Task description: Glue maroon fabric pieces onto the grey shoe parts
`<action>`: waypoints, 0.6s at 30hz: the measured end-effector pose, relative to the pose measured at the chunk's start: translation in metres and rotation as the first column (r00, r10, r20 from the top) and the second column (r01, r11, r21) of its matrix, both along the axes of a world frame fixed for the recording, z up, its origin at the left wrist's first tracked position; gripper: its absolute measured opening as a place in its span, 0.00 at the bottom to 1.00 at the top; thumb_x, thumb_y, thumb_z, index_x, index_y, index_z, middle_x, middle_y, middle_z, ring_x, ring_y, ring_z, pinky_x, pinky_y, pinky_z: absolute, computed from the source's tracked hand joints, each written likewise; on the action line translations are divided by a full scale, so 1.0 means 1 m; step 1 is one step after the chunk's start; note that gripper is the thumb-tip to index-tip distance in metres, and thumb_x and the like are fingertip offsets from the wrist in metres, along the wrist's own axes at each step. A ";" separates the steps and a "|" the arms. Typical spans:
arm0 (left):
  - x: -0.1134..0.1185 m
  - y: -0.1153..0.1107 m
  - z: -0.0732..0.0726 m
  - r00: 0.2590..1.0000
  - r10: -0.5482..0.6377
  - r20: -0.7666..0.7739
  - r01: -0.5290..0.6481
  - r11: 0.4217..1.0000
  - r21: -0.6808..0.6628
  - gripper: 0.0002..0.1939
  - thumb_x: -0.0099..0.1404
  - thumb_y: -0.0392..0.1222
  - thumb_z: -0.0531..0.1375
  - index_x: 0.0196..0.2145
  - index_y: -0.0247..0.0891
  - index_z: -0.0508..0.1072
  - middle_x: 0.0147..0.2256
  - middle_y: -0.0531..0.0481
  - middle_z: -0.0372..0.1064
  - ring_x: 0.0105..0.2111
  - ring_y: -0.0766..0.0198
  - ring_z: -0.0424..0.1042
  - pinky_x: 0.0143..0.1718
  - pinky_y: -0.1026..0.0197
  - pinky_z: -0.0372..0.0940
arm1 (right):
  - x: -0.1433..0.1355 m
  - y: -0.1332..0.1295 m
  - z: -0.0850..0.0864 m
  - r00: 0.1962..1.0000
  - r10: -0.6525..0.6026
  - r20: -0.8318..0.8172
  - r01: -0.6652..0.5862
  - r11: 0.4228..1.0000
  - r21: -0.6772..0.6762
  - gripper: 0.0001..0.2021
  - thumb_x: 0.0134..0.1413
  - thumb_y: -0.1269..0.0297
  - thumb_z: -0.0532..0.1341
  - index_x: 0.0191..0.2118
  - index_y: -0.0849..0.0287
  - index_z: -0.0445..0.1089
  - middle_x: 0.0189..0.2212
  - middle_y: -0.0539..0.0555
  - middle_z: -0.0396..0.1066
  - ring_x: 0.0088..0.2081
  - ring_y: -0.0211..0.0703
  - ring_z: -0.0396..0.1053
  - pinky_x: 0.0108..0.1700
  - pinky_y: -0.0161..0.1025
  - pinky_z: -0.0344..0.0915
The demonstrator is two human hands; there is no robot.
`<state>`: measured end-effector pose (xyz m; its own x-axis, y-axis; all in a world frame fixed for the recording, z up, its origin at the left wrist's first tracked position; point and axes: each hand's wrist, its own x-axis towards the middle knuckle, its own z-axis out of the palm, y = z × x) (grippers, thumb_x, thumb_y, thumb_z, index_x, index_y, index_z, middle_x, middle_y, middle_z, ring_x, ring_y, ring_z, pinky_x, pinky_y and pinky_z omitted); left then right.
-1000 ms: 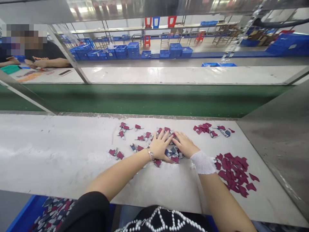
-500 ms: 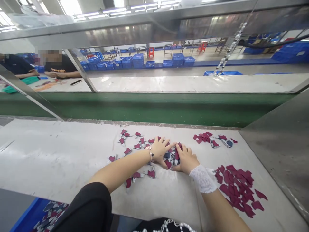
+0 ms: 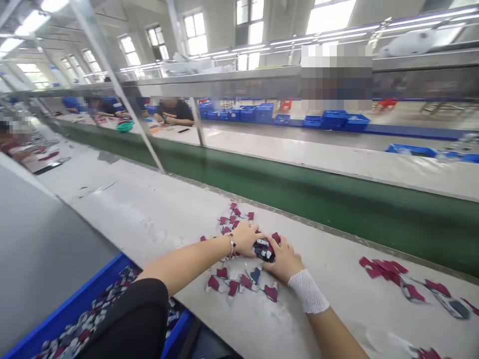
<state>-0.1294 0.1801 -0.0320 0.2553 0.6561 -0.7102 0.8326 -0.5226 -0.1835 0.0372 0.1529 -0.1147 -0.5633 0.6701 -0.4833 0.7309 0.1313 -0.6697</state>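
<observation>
Between my two hands is a small heap of cut pieces point(image 3: 265, 251) in maroon, grey and navy, lying on the pale worktable. My left hand point(image 3: 245, 238), with a bracelet at the wrist, curls over the heap's left side. From the right, my right hand point(image 3: 285, 259) cups the same heap, a white mesh band point(image 3: 309, 291) round its wrist. My palms and fingers hide part of it. Loose maroon-and-grey pieces point(image 3: 232, 287) are scattered nearer to me. Several more such pieces point(image 3: 234, 219) lie beyond my left hand.
At lower left, a blue bin point(image 3: 178, 331) holds many similar pieces. Maroon pieces point(image 3: 382, 268) lie in a group on the table's right. A metal post point(image 3: 119, 89) and a green strip point(image 3: 262, 174) stand beyond the table. Co-workers sit at far left.
The view has swung left, showing more of the bin and the left end of the table. My hands have drawn closer round the heap, with fingers more bent.
</observation>
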 end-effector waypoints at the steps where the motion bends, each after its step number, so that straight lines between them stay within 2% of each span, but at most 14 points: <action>1: -0.012 0.000 0.007 1.000 0.026 -0.005 -0.026 1.000 0.004 0.36 0.57 0.60 0.64 0.61 0.45 0.66 0.56 0.40 0.62 0.50 0.38 0.66 0.42 0.41 0.70 | -0.013 0.001 0.004 1.000 0.022 -0.007 -0.021 1.000 0.015 0.42 0.56 0.53 0.67 0.72 0.51 0.49 0.70 0.64 0.41 0.64 0.65 0.55 0.59 0.61 0.62; 4: -0.050 -0.007 0.035 0.994 0.113 0.001 -0.113 0.993 0.017 0.33 0.60 0.54 0.63 0.61 0.45 0.67 0.59 0.41 0.62 0.53 0.40 0.65 0.46 0.42 0.70 | -0.053 0.002 0.018 0.995 0.092 -0.028 -0.090 0.994 0.066 0.41 0.59 0.54 0.65 0.73 0.53 0.49 0.70 0.65 0.41 0.65 0.66 0.53 0.59 0.61 0.61; 6: -0.073 -0.024 0.059 0.983 0.183 0.018 -0.183 0.982 0.043 0.34 0.61 0.53 0.63 0.63 0.46 0.65 0.63 0.43 0.59 0.59 0.41 0.61 0.54 0.40 0.66 | -0.079 0.000 0.028 0.986 0.154 -0.056 -0.148 0.984 0.101 0.41 0.59 0.54 0.65 0.73 0.53 0.47 0.70 0.66 0.41 0.65 0.66 0.53 0.59 0.60 0.62; 8: -0.091 -0.057 0.083 0.961 0.274 0.043 -0.277 0.954 0.112 0.42 0.62 0.59 0.62 0.69 0.45 0.57 0.70 0.43 0.47 0.67 0.39 0.50 0.63 0.34 0.56 | -0.102 -0.004 0.036 0.970 0.226 -0.093 -0.212 0.967 0.142 0.43 0.59 0.54 0.65 0.74 0.52 0.45 0.70 0.66 0.41 0.65 0.66 0.53 0.60 0.59 0.61; 10: -0.099 -0.105 0.098 0.919 0.384 0.086 -0.394 0.889 0.232 0.56 0.59 0.70 0.61 0.74 0.44 0.41 0.73 0.43 0.29 0.71 0.34 0.36 0.66 0.27 0.44 | -0.120 -0.009 0.043 0.944 0.300 -0.137 -0.272 0.943 0.190 0.44 0.59 0.54 0.65 0.74 0.52 0.43 0.70 0.67 0.40 0.67 0.67 0.51 0.61 0.59 0.60; 12: -0.096 -0.156 0.098 0.862 0.477 0.169 -0.504 0.774 0.382 0.67 0.50 0.74 0.66 0.74 0.48 0.35 0.73 0.42 0.21 0.70 0.28 0.29 0.64 0.21 0.39 | -0.134 -0.011 0.045 0.913 0.367 -0.179 -0.321 0.916 0.241 0.45 0.58 0.49 0.66 0.75 0.52 0.44 0.70 0.68 0.40 0.67 0.69 0.51 0.63 0.59 0.57; 14: -0.084 -0.196 0.083 0.817 0.549 0.178 -0.557 0.671 0.488 0.73 0.41 0.77 0.69 0.74 0.49 0.38 0.73 0.39 0.19 0.70 0.25 0.27 0.62 0.19 0.39 | -0.146 -0.008 0.043 0.876 0.427 -0.224 -0.356 0.886 0.296 0.49 0.54 0.43 0.67 0.74 0.52 0.45 0.69 0.68 0.42 0.67 0.68 0.52 0.64 0.57 0.56; 15: -0.076 -0.209 0.073 0.802 0.568 0.183 -0.563 0.618 0.548 0.75 0.38 0.79 0.68 0.74 0.47 0.39 0.73 0.38 0.19 0.70 0.25 0.26 0.62 0.19 0.39 | -0.151 -0.005 0.041 0.861 0.446 -0.244 -0.361 0.874 0.326 0.50 0.53 0.40 0.66 0.75 0.52 0.45 0.68 0.69 0.45 0.67 0.67 0.53 0.65 0.56 0.56; 16: -0.068 -0.217 0.064 0.801 0.569 0.187 -0.551 0.577 0.603 0.75 0.40 0.81 0.66 0.74 0.46 0.39 0.73 0.39 0.19 0.71 0.28 0.26 0.63 0.19 0.39 | -0.157 -0.001 0.038 0.853 0.452 -0.259 -0.351 0.866 0.356 0.50 0.54 0.38 0.65 0.75 0.53 0.45 0.68 0.69 0.47 0.67 0.66 0.53 0.65 0.55 0.56; 18: -0.053 -0.219 0.049 0.783 0.595 0.182 -0.525 0.476 0.705 0.75 0.41 0.83 0.63 0.74 0.40 0.38 0.73 0.38 0.20 0.71 0.29 0.25 0.63 0.21 0.41 | -0.170 0.009 0.031 0.856 0.434 -0.281 -0.297 0.857 0.422 0.46 0.59 0.37 0.58 0.75 0.55 0.44 0.66 0.71 0.51 0.67 0.66 0.54 0.65 0.59 0.56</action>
